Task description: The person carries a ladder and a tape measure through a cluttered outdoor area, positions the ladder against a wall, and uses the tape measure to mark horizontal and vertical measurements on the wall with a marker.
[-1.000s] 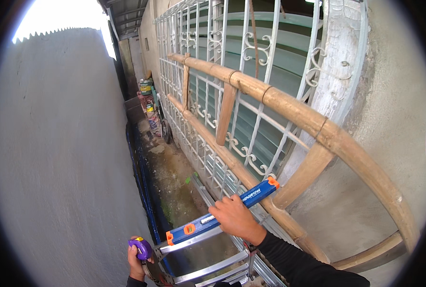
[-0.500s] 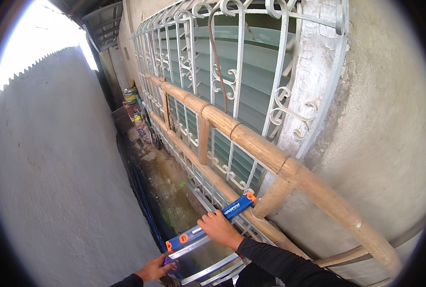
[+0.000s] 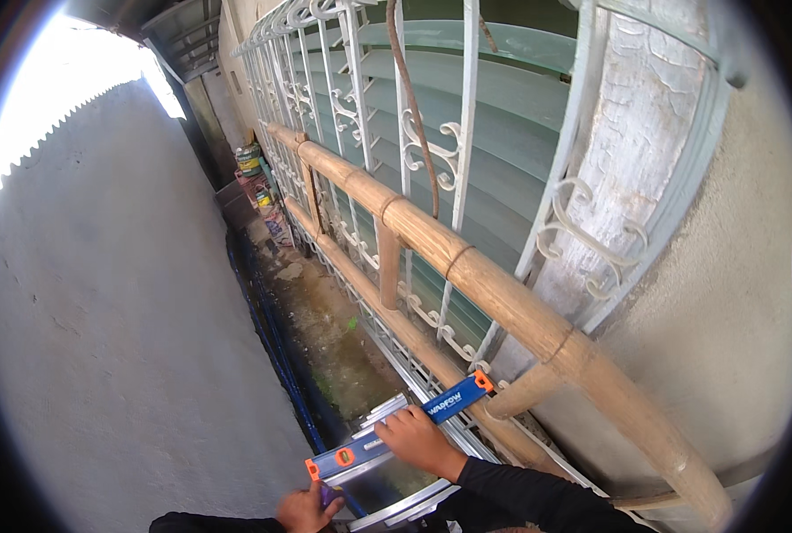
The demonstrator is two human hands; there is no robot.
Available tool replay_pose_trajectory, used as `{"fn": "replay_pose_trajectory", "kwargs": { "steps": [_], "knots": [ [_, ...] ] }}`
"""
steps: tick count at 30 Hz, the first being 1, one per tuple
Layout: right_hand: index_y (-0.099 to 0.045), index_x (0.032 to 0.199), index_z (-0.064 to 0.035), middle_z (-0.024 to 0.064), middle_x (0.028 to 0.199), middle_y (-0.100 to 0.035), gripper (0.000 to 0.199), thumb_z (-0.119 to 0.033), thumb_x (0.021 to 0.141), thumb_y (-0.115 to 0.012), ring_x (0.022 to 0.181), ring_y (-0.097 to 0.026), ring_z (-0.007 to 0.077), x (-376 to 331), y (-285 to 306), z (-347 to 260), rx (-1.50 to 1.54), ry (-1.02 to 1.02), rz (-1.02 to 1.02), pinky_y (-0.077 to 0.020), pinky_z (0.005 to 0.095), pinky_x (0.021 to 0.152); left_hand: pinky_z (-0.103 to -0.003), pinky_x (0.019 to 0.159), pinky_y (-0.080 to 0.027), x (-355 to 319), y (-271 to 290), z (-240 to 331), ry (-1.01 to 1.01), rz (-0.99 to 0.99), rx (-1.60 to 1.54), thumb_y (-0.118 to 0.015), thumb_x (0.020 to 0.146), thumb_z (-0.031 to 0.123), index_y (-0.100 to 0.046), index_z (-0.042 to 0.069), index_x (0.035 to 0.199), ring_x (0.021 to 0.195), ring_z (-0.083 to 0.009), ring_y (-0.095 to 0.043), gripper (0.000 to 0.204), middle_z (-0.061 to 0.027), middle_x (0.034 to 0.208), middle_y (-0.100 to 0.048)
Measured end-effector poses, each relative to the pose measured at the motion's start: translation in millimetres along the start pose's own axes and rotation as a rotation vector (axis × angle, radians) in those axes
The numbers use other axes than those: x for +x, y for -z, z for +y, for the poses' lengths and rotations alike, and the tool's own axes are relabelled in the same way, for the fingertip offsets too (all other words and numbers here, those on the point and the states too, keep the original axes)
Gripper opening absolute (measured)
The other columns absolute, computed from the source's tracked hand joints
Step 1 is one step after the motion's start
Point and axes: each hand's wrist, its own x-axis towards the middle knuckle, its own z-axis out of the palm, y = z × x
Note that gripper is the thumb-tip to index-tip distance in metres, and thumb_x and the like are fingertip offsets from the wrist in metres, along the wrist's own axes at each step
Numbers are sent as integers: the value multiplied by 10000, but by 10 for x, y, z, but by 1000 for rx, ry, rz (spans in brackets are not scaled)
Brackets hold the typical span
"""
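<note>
A blue spirit level [image 3: 456, 401] with orange end caps lies slantwise low in the view, its far right end by the lower bamboo rail. My right hand [image 3: 418, 442] is closed over its middle, fingers wrapped on the top edge. My left hand [image 3: 304, 510] is at the level's near left end, closed on a small purple object [image 3: 331, 495], mostly hidden by the fingers. Whether the left hand touches the level I cannot tell. Underneath are the silver metal rungs of a ladder [image 3: 400, 510].
A bamboo railing [image 3: 494, 293] runs along a white window grille [image 3: 467, 133] with glass louvres behind it. A grey wall [image 3: 129, 311] stands on the left. Blue pipes [image 3: 280, 355] follow its foot down the narrow passage. Containers [image 3: 249, 162] are stacked at the far end.
My left hand has come up against the level's left end with the purple object. The right hand keeps its hold on the level. The whole view has shifted slightly.
</note>
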Motion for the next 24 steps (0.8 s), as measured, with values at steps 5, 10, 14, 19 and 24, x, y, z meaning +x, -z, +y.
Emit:
{"fn": "replay_pose_trajectory", "kwargs": {
  "steps": [5, 10, 14, 19, 24],
  "knots": [
    [-674, 1063, -97, 28, 842, -565, 215, -184, 875, -617, 836, -582, 212, 83, 204, 52, 56, -30, -7, -439, 360, 788, -569, 723, -523, 21, -2, 2, 6, -27, -32, -630, 987, 443, -511, 41, 1310, 850, -475, -690, 529, -238, 956, -719],
    [-630, 1156, -68, 75, 939, -640, 360, -142, 808, -686, 915, -630, 272, 487, 794, -78, 247, -197, -40, -466, 378, 819, -555, 760, -547, -1, 148, 142, 77, -36, 43, -607, 966, 555, -491, 32, 1323, 880, -479, -698, 643, -263, 969, -722],
    [-551, 1243, -16, 170, 981, -706, 475, -152, 825, -732, 902, -694, 359, 1065, 1616, -324, 770, -432, -115, -530, 444, 786, -562, 770, -552, -36, 290, 189, 8, -60, 3, -586, 962, 597, -502, 20, 1190, 862, -490, -700, 626, -282, 906, -715],
    [-528, 1248, 10, 204, 829, -678, 609, -560, 1037, -560, 773, -699, 346, 1514, 2809, -426, 1147, -484, -266, -510, 414, 705, -569, 769, -547, -68, 333, 192, -9, -21, -24, -588, 965, 585, -498, 39, 1172, 879, -481, -704, 590, -280, 906, -718],
    [-519, 1323, -49, 130, 812, -534, 606, -576, 1110, -309, 807, -594, 265, 1830, 3766, -444, 1259, -589, -453, -453, 385, 754, -571, 792, -544, -38, 284, 152, 13, -39, -32, -573, 967, 594, -494, 38, 1181, 894, -494, -698, 601, -290, 921, -718]
  ]
}}
